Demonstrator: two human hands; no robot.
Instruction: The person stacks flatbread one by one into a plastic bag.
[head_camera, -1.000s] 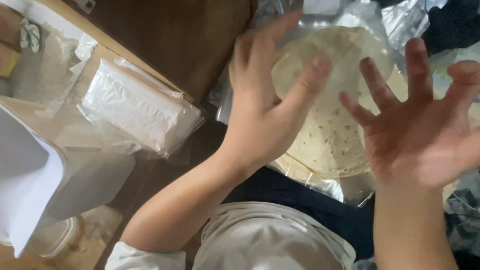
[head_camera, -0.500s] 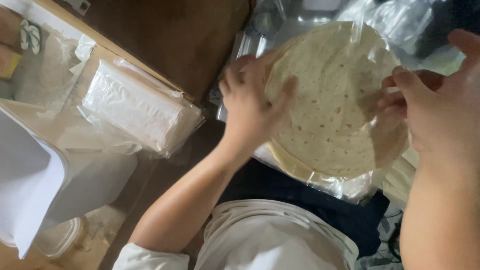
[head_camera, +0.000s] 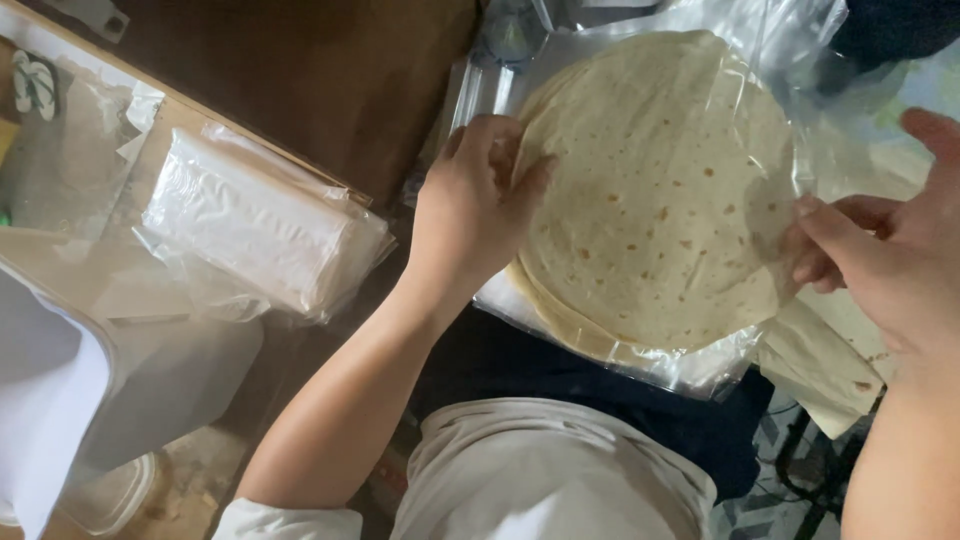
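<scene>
The left hand rested on the left edge of the tortilla stack, fingers curled together over the rim; the fingertips pressed on the top tortilla. Whether they gripped one tortilla or only touched it could not be told, since the thumb was hidden under the hand.

The right hand sat at the stack's right edge, partly cut off by the frame. Its fingers were drawn together at the rim, pinching either the tortilla or the clear film there; glare on the film made it hard to tell which.

The stack lay between the two hands, inside an opened clear bag. The bag's front edge showed below the stack, just in front of the left wrist. Its upper part, beyond the fingers, was crumpled and shiny, and its contents there were unreadable.

Below the right hand, folded tortillas lay partly under the bag, their far ends hidden by the right forearm.

Well to the left of the left hand, a wrapped white packet lay on a wooden board. What the packet held could not be made out through the plastic.
</scene>
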